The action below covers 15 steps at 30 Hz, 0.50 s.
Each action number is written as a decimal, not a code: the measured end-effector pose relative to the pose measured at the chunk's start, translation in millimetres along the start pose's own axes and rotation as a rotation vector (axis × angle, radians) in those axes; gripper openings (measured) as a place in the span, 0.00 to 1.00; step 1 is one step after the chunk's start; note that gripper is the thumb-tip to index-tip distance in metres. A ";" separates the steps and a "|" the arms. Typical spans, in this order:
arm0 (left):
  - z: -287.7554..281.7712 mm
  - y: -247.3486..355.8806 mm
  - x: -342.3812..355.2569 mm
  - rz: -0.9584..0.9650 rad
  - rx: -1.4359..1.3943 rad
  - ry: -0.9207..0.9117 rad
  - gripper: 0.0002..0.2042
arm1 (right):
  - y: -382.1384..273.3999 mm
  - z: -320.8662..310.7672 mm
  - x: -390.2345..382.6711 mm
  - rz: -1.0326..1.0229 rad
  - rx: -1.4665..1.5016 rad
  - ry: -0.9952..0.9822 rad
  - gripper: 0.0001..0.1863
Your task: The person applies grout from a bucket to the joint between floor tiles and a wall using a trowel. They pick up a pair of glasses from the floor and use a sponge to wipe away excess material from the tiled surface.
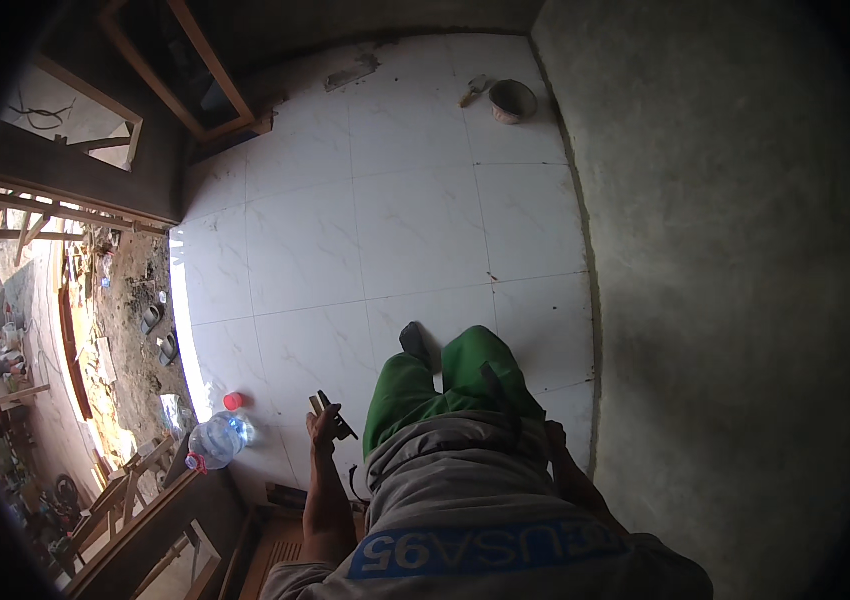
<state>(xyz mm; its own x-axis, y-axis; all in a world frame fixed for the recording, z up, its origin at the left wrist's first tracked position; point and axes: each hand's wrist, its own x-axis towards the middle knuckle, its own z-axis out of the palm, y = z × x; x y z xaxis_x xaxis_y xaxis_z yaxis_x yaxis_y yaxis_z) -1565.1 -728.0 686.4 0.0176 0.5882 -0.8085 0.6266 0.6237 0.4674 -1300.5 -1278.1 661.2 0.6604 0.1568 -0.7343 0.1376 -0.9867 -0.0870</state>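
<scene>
Tool in hand: a slim, dark-and-yellowish tool [343, 424] sits at your left hand [322, 428], out beside your green trousers [400, 395] and above the tiled floor [415, 230]; its exact kind is too small to tell.
Left grip: your fingers curl mostly closed around it.
Long axis: it slants from ahead-left back toward your right, across the line of your forearm, with one end jutting out on your trousers' side.
Nearer hand: your left has the tool; your right hand [554, 436] is across your body, by your right hip.
Right grip: mostly hidden, so you cannot tell how open it is or whether it holds anything.
Bottle: the clear bottle [217, 441] stands or lies left of your left hand, apart from it.
Bowl: the bowl [508, 116] is well ahead, near the right wall [705, 250].
</scene>
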 end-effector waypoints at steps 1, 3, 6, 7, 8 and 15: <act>4.5 50.7 23.6 0.062 -0.051 -0.014 0.35 | 0.7 9.5 6.8 -0.064 -0.044 0.028 0.28; 17.4 161.4 65.7 0.148 0.012 -0.010 0.32 | -5.0 24.0 26.7 -0.104 -0.058 0.037 0.27; 62.8 302.3 131.4 0.344 -0.068 -0.070 0.31 | -24.7 8.6 112.6 0.001 0.079 -0.002 0.27; 92.1 339.6 151.8 0.360 -0.091 -0.156 0.31 | -13.3 -15.6 152.0 0.069 0.113 0.014 0.28; 102.3 375.9 161.9 0.372 -0.058 -0.197 0.31 | -40.5 -33.5 176.2 0.118 0.201 -0.011 0.28; 134.9 491.8 187.8 0.344 -0.014 -0.089 0.25 | -297.7 -311.9 374.8 0.094 0.395 0.019 0.28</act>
<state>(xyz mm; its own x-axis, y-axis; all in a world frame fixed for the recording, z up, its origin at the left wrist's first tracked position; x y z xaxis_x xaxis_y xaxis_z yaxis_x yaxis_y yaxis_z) -1148.5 -380.2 716.2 0.2942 0.7179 -0.6309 0.5614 0.4044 0.7220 -863.8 -912.0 621.9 0.6710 0.0622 -0.7388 -0.2155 -0.9371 -0.2745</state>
